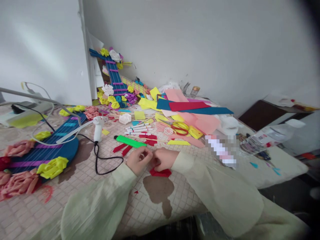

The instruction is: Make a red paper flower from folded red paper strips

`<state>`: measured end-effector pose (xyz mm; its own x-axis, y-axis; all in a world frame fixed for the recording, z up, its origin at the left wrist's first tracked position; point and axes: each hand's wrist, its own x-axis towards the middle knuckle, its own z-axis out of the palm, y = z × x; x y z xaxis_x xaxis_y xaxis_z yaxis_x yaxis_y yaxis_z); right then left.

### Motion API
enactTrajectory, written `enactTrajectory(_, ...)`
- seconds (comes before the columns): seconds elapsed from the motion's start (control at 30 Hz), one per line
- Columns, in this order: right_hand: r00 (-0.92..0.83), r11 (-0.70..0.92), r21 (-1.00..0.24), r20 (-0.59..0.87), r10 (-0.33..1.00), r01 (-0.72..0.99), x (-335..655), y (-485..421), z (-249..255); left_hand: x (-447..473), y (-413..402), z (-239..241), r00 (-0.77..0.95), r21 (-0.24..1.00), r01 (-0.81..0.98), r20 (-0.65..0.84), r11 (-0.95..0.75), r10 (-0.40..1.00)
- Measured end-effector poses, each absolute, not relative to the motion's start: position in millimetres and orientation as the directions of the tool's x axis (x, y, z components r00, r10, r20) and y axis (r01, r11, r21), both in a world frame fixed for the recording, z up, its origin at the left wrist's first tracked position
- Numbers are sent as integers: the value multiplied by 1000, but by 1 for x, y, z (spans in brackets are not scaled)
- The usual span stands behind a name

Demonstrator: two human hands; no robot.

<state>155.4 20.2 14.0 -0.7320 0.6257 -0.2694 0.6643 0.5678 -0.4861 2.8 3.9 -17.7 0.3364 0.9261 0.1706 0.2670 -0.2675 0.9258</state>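
Note:
My left hand [138, 160] and my right hand [163, 159] meet at the middle of the table, fingers curled together. Both pinch a piece of red paper [160, 172] that lies folded under and between them. A few red paper strips [122, 148] lie just beyond my left hand. A green utility knife [130, 141] rests beside those strips. Both arms wear pale green sleeves.
A white glue gun [98, 128] with a black cord stands left of my hands. Blue boards with paper flowers [42, 153] lie at left and lean at the wall. Scissors [178, 127], markers [138, 128], coloured paper sheets [190, 110] and a plastic bottle [267, 136] crowd the far side.

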Motion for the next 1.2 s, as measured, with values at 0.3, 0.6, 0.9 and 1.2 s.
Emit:
enactTrajectory(0.3, -282, -237, -958, -275, 919, 162, 175, 14, 11, 8, 6, -13, 377, 997, -39, -45, 65, 925)
enactTrajectory(0.6, -168, -27, -994, -44, 985, 104, 187, -2, -11, 9, 9, -28, 414, 980, -25, -170, 198, 894)
enactTrajectory(0.9, -490, 787, -213, 680, 545, 580, 201, -5, -28, 10, 11, -30, 378, 992, 67, -124, 106, 917)
enactTrajectory(1.2, -509, 760, 10, 748, 426, 650, 201, -1, -33, 3, 9, -20, 326, 958, 273, -11, -83, 945)
